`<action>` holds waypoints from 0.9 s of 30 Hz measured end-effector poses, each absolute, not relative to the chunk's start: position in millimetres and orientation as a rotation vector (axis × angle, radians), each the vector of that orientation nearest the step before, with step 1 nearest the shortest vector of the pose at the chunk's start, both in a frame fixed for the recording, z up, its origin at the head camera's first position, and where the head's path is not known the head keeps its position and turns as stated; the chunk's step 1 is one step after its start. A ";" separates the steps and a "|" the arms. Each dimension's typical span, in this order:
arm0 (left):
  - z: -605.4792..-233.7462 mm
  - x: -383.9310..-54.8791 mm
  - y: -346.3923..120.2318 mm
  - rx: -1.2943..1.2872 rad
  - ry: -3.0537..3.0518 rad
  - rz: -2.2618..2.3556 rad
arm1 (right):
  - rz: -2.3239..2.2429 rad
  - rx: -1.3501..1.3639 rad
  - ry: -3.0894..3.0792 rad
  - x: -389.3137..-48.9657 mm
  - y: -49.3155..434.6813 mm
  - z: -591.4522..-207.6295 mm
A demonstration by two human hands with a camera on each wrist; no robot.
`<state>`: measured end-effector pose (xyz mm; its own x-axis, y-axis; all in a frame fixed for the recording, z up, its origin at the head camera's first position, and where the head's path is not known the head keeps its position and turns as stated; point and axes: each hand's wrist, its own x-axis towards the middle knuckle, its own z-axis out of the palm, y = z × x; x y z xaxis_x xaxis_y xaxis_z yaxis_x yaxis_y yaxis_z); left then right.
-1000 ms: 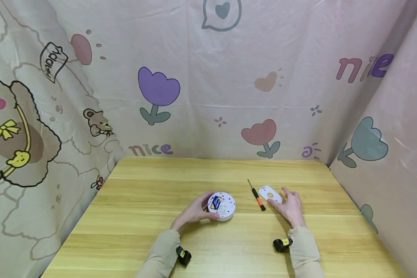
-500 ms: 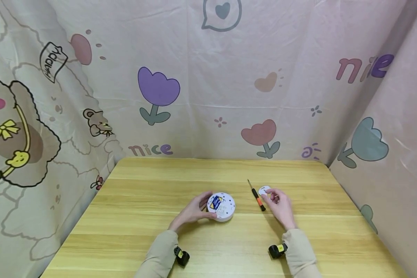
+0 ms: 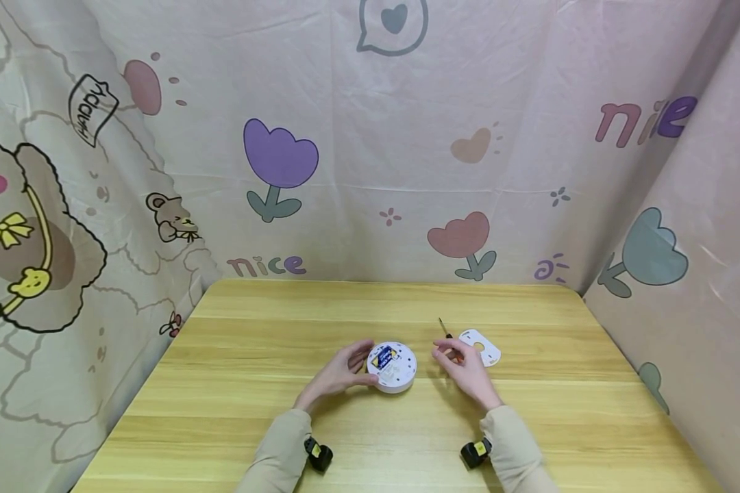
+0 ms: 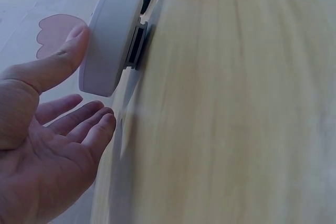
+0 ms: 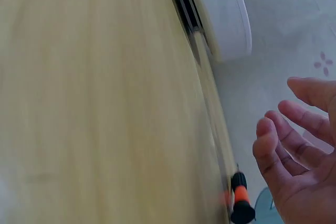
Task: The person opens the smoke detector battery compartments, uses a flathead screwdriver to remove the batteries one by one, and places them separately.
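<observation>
A round white device, like a smoke alarm, sits on the table with a blue-and-yellow patch on its upper face. My left hand is around its left side. In the left wrist view, the thumb is at the device's edge, while the other fingers lie loosely bent below it. My right hand is over the handle of a screwdriver, partly covering it. The right wrist view shows that hand's fingers loosely bent with nothing between them. Beside it lies a white plate with a central hole.
The wooden table reaches back to a printed curtain, which also hangs along both sides. A dark bracket-like part sticks out from the device's underside, toward the table. Black cameras are on both wrists.
My right hand has moved left from the white plate, past pinching at it, to over the screwdriver; the plate stays on the table. My left hand has slid slightly left at the device.
</observation>
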<state>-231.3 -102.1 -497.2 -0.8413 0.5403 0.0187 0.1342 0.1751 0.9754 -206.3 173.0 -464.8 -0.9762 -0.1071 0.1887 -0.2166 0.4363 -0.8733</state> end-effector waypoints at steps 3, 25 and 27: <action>-497.5 -231.7 -103.5 0.634 2.093 1.731 | 1.703 0.336 -2.603 -205.7 167.5 -465.2; -497.3 -234.4 -111.8 0.743 2.082 1.713 | 1.942 0.621 -2.631 -217.1 147.4 -489.4; -497.4 -234.6 -112.3 0.745 2.089 1.706 | 1.926 0.600 -2.652 -219.7 147.1 -495.7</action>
